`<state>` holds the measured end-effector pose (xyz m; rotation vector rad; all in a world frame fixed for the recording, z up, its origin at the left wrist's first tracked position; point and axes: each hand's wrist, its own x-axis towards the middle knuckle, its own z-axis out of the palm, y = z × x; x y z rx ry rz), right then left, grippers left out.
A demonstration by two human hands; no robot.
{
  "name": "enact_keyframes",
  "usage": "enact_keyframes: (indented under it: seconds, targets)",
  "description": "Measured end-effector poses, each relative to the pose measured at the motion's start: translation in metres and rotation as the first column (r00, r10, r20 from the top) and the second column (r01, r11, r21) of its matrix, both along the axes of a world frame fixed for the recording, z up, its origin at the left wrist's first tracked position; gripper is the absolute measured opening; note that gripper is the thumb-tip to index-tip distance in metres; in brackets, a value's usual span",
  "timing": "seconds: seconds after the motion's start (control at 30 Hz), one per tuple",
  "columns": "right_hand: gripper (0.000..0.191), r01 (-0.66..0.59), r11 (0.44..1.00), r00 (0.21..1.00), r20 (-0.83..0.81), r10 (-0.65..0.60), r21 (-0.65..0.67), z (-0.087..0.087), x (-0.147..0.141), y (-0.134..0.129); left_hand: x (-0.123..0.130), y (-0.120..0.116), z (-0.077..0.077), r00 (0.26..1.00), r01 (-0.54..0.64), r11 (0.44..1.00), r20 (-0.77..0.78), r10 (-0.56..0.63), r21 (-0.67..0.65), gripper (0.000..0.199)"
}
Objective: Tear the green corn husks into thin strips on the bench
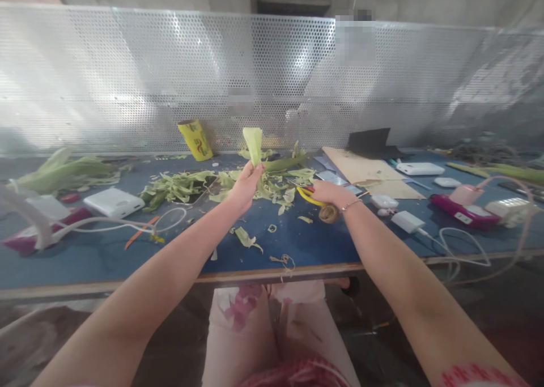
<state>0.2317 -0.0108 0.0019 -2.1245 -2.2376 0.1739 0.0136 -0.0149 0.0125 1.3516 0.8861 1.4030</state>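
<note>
Upright in my left hand is a pale green corn husk, pinched near its lower end, with its wide end pointing up. My right hand is closed on a pair of yellow-handled scissors low over the table; part of the handle is hidden by the fingers. A small ball of brown twine sits just below the right wrist. Cut husk pieces are strewn between and behind the hands. A heap of husk strips lies to the left.
A perforated metal screen stands along the back of the blue table. A yellow can leans near it. White power banks, a magenta power strip, cables and cardboard lie around. Whole husks lie far left.
</note>
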Motion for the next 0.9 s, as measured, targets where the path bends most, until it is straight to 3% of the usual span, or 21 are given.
enact_keyframes:
  seconds: [0.17,0.4,0.57,0.77,0.9]
  targets:
    - [0.024,0.023,0.999,1.000,0.007,-0.023,0.035,0.002,0.001,0.002,-0.003,0.011,-0.007,0.999,-0.030,0.999,-0.017,0.030,0.013,0.008]
    - [0.020,0.043,0.996,0.985,-0.172,-0.029,0.079,0.006,-0.006,-0.003,-0.024,0.047,-0.025,0.944,-0.245,0.954,-0.184,0.276,0.174,0.015]
    - [0.039,0.007,0.996,0.975,-0.223,0.015,0.094,0.005,-0.011,-0.006,-0.033,0.051,-0.023,0.909,-0.344,0.902,-0.149,0.390,0.262,0.017]
    - [0.063,0.010,0.998,0.981,-0.195,0.003,0.062,0.005,-0.017,-0.011,-0.030,0.047,-0.020,0.908,-0.369,0.901,-0.116,0.402,0.228,0.011]
    - [0.066,-0.022,0.999,0.981,-0.192,0.029,0.039,0.003,-0.022,-0.011,-0.031,0.049,-0.023,0.924,-0.317,0.913,-0.133,0.359,0.258,0.012]
